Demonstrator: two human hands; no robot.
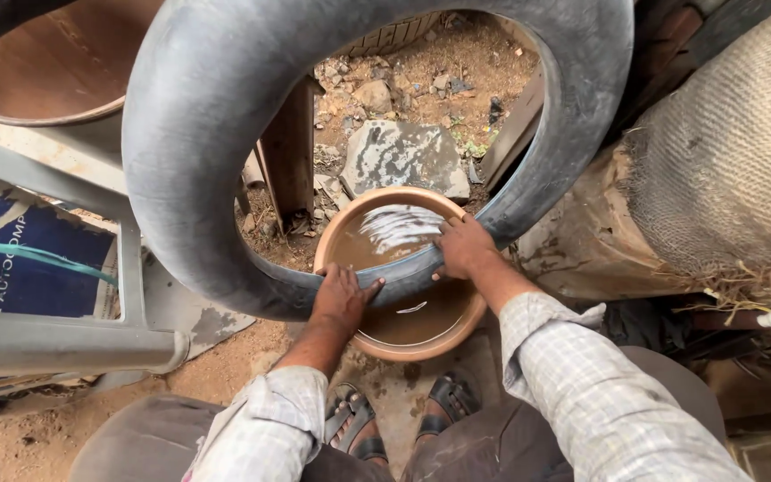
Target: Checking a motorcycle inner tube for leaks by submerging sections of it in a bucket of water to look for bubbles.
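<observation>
A big inflated black rubber inner tube (pixel 189 134) stands upright, its lowest part dipped into a round brown basin (pixel 336 228) of muddy water. My left hand (pixel 341 299) grips the tube's wet bottom section at the basin's near left. My right hand (pixel 464 247) presses on the tube at the basin's right rim. Both sleeves are pale checked cloth. The water ripples near the far side of the basin.
My sandalled feet (pixel 403 419) stand just below the basin. A flat grey stone (pixel 403 156) and rubble lie beyond it. A grey metal frame (pixel 55 339) is at left, a burlap-covered bulk (pixel 733 152) at right, a wooden post (pixel 292 152) behind the tube.
</observation>
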